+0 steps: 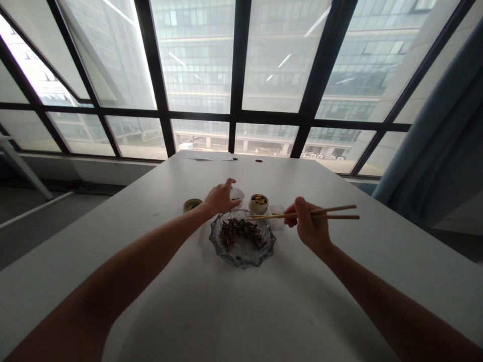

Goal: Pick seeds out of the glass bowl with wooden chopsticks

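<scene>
A pair of wooden chopsticks [335, 213] is gripped in my right hand [311, 223], their tips pointing left over the back rim of a scalloped glass bowl [241, 259]. Dark, striped pieces that look like sunflower seeds [241, 231] lie inside that bowl. My left hand [220, 197] is behind the bowl with thumb and forefinger spread beside a small white cup [237, 193]; whether it touches the cup I cannot tell. Right of this cup stands a small round pot [258, 204] with yellowish-brown pieces in it.
A small olive-green dish [191, 204] sits left of my left wrist. Near my right fingertips is a pale translucent container [278, 211], partly hidden. White paper [206, 156] lies at the far edge of the white table [241, 311], before large windows. A blue curtain [433, 130] hangs at right.
</scene>
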The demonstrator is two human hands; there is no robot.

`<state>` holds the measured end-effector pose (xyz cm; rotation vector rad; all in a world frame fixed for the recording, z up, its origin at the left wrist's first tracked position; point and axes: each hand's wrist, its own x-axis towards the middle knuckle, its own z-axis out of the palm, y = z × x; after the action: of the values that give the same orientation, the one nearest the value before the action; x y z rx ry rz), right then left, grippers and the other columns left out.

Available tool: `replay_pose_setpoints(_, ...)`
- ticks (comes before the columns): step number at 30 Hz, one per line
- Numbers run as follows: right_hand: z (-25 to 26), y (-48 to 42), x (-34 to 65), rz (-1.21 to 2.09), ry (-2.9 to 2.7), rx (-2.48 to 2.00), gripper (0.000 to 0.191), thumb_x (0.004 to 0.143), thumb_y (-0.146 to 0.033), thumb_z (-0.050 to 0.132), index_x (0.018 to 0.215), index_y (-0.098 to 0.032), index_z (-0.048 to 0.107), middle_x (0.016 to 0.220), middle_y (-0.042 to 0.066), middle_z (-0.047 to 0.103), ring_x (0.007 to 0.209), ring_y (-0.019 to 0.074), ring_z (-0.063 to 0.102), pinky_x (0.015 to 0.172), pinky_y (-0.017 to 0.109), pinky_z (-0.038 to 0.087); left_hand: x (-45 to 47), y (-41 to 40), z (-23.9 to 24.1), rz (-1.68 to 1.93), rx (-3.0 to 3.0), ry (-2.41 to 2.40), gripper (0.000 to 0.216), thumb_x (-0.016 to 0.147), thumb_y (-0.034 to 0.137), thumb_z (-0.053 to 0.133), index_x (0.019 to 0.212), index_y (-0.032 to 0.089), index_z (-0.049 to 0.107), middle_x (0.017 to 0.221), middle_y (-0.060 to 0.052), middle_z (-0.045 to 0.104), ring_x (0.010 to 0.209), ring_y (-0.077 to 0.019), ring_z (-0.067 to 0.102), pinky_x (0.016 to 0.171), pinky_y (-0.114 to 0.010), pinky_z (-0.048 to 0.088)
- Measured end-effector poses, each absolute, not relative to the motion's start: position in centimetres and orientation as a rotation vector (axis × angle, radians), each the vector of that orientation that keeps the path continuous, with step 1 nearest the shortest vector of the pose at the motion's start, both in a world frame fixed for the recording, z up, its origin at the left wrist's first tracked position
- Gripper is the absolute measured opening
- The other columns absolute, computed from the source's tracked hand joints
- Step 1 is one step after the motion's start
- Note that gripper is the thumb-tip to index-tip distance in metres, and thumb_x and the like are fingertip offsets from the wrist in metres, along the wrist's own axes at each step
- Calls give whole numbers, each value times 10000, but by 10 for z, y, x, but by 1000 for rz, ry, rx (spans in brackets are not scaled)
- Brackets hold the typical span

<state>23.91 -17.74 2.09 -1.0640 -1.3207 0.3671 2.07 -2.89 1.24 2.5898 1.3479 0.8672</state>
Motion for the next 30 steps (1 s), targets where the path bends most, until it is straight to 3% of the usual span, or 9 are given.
replay_pose_setpoints(4,43,-190,239,366,-1446,-1115,662,845,-742,555,485,-190,611,349,10,499,311,100,434,309,216,314,16,-17,7,724,2502,1474,668,753,431,726,1314,173,474,1147,-174,719,1065,-349,690,885,-441,540)
replay_pose_setpoints(8,50,-198,235,300,-1668,-1139,682,905,-716,480,479,-191,572,350,0,467,319,93,409,316,215,283,10,-15,4,731,2501,1435,656,783,483,706,1308,153,493,1190,-196,701,1083,-341,684,894,-441,538)
replay_pose_setpoints(15,37,-192,224,233,-1918,-1136,594,927,-659,496,546,-207,559,477,4,559,427,109,463,422,236,367,-32,-42,4,988,2713,1346,441,894,519,576,1197,200,599,1212,-121,700,1144,-311,643,1022,-490,467)
replay_pose_setpoints(20,33,-192,224,330,-1676,-1105,568,910,-659,538,595,-196,633,487,23,609,427,129,535,420,240,413,-73,-59,-16,1200,2621,1440,338,908,444,572,1165,226,598,1256,-107,684,1195,-304,608,1046,-498,450)
replay_pose_setpoints(26,30,-200,211,707,-1633,-1053,556,874,-665,585,593,-189,646,416,18,584,345,124,512,338,220,398,-89,-67,-45,1333,2500,1467,486,852,451,646,1256,217,512,1344,-140,612,1260,-307,562,1058,-504,465)
replay_pose_setpoints(30,23,-198,211,633,-1763,-1105,536,907,-613,580,590,-187,658,461,33,623,394,134,561,375,224,435,-87,-66,-52,1363,2475,1440,554,821,458,685,1280,224,481,1366,-142,587,1286,-311,545,1073,-508,464)
